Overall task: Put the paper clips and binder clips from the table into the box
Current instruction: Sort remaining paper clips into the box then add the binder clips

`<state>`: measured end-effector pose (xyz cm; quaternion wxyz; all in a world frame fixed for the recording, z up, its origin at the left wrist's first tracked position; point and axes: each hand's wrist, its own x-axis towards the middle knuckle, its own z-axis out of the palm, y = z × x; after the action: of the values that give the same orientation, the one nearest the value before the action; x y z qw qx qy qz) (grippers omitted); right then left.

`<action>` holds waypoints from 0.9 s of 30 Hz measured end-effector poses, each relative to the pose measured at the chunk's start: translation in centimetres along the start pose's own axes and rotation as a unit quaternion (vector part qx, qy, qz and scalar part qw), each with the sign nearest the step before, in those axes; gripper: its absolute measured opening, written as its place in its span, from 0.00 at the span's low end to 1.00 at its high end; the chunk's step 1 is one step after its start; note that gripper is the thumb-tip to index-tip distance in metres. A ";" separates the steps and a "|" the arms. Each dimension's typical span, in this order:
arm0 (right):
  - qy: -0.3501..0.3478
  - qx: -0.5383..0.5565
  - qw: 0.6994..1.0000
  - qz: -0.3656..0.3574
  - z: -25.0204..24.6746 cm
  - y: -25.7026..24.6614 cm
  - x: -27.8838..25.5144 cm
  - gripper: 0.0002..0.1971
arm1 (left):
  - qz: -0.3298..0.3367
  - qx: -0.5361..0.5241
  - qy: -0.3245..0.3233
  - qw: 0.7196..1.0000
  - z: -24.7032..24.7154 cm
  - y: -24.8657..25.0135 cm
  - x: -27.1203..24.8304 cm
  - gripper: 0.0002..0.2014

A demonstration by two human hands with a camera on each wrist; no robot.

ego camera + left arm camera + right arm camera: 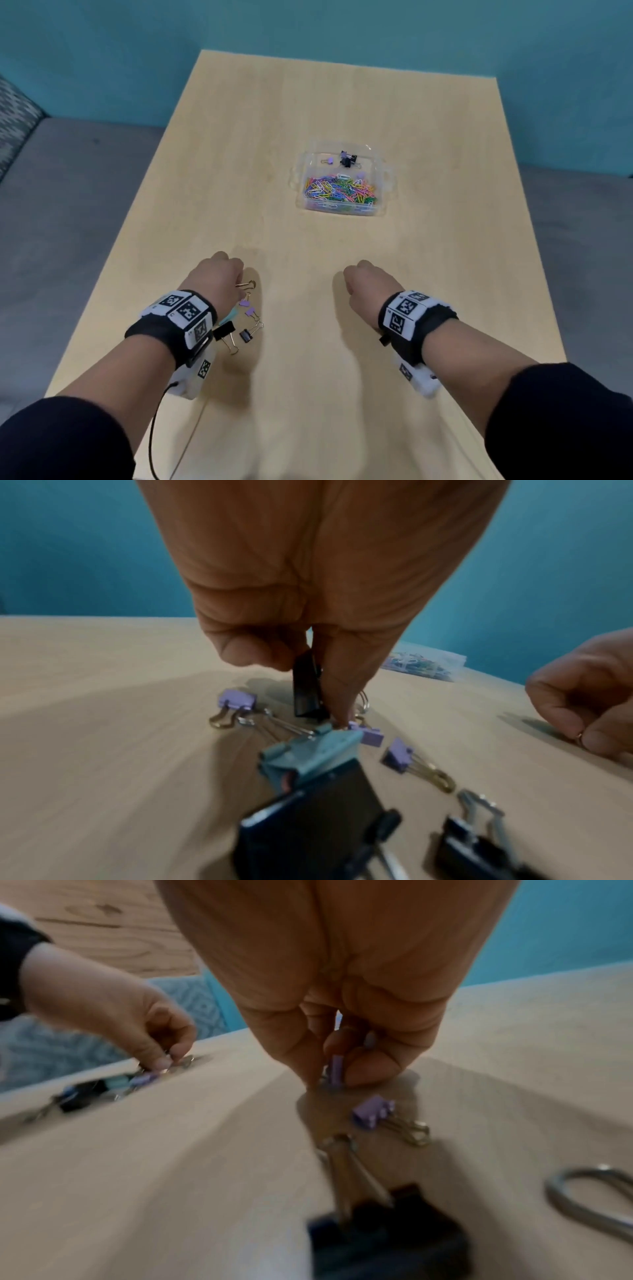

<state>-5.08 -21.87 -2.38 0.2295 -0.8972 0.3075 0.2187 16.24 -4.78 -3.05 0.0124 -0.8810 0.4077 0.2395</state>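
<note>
The clear plastic box (pixel 383 192) stands mid-table, holding colourful paper clips (pixel 342 193) and a few binder clips (pixel 347 160). My left hand (pixel 301 680) is low over a cluster of binder clips and pinches a black binder clip (pixel 306 693) upright between thumb and forefinger. Around it lie purple clips (pixel 240 700), a teal clip (pixel 311 753) and black clips (pixel 308 831). My right hand (pixel 334 1080) touches the table and pinches a small purple binder clip (pixel 335 1069). Behind it lie another purple clip (pixel 371 1114) and a black clip (pixel 383 1231).
The light wooden table (pixel 342 102) runs back to a teal wall. A grey floor borders both sides. A large silver wire handle (pixel 589 1199) lies at the right in the right wrist view. In the head view my right wrist hides the clips under it.
</note>
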 end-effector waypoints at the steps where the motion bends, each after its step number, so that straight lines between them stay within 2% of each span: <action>1: 0.008 0.037 0.999 0.020 -0.3 0.1 0.0 0.07 | -0.003 -0.012 0.004 1.000 0.0 0.1 -0.2 0.11; 3: 0.046 0.176 0.980 0.082 -1.0 0.8 -0.1 0.07 | -0.034 -0.085 0.019 0.996 -0.4 0.0 -0.7 0.10; 4: 0.065 0.272 0.954 0.108 -1.4 1.4 -0.3 0.06 | -0.054 -0.135 0.033 0.989 -0.8 -0.4 -1.0 0.08; 6: 0.064 0.444 0.881 0.150 -2.0 2.7 -1.2 0.06 | -0.088 -0.220 0.066 0.969 -1.3 -1.7 -1.5 0.06; 7: 0.052 0.499 0.849 0.167 -2.2 3.4 -1.7 0.07 | -0.103 -0.269 0.077 0.955 -1.5 -2.4 -1.7 0.06; 8: 0.042 0.521 0.834 0.176 -2.4 3.9 -2.2 0.08 | -0.115 -0.329 0.082 0.934 -1.7 -3.0 -2.0 0.08; 9: 0.035 0.511 0.840 0.177 -2.4 4.3 -2.7 0.10 | -0.127 -0.380 0.083 0.913 -1.8 -3.6 -2.3 0.11; 10: 0.031 0.483 0.858 0.172 -2.3 4.6 -3.0 0.12 | -0.141 -0.401 0.087 0.901 -1.7 -4.3 -2.5 0.14; 11: 0.025 0.437 0.884 0.162 -2.1 4.8 -3.3 0.12 | -0.153 -0.390 0.089 0.904 -1.6 -4.8 -2.7 0.16; 13: 0.011 0.295 0.947 0.125 -1.5 4.7 -3.8 0.09 | -0.160 -0.303 0.092 0.935 -1.2 -5.6 -2.9 0.11; 14: -0.004 0.210 0.973 0.101 -1.2 4.4 -4.1 0.05 | -0.159 -0.240 0.084 0.954 -1.1 -5.6 -3.1 0.06; 15: -0.019 0.133 0.988 0.079 -1.0 4.0 -4.3 0.03 | -0.158 -0.178 0.070 0.969 -1.0 -5.5 -3.2 0.06; 18: -0.046 0.007 0.998 0.030 -0.4 2.8 -4.3 0.09 | -0.155 -0.085 0.029 0.984 -0.5 -4.0 -3.3 0.16; 21: -0.041 -0.017 0.999 0.018 -0.1 2.1 -3.9 0.07 | -0.153 -0.055 0.018 0.986 -0.1 -2.2 -3.2 0.19; 27: -0.049 -0.054 0.997 0.010 0.0 2.0 -3.3 0.06 | -0.144 -0.040 0.016 0.989 0.0 -1.0 -1.9 0.06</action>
<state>-8.75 -21.76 -1.21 0.1933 -0.8935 0.2925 0.2808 15.91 -2.74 -2.42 0.0052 -0.9339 0.2671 0.2377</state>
